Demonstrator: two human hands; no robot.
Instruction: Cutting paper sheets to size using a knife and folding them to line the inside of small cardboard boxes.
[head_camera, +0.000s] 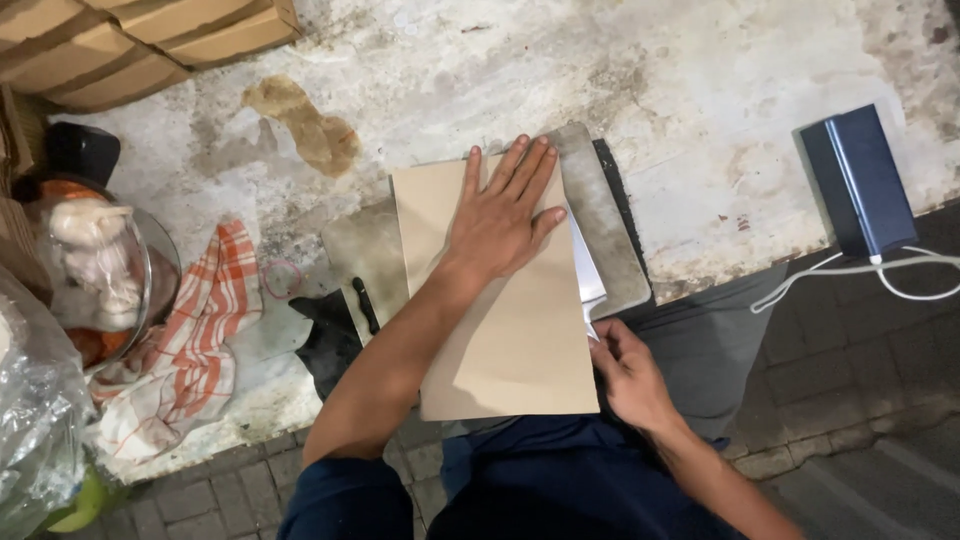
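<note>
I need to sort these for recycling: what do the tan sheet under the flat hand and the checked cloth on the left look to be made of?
The tan sheet, pressed by the left hand, looks like matte brown paper: flat, stiff, straight-edged, with white sheets at its side by the right hand. The checked cloth looks like woven cotton, going by its soft crumpled folds, though the fibre is uncertain.

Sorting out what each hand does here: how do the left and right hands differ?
The left hand lies flat, fingers spread, on top of the tan paper sheet; the right hand curls at the sheet's right edge, pinching white paper. Both touch the paper stack.
</note>
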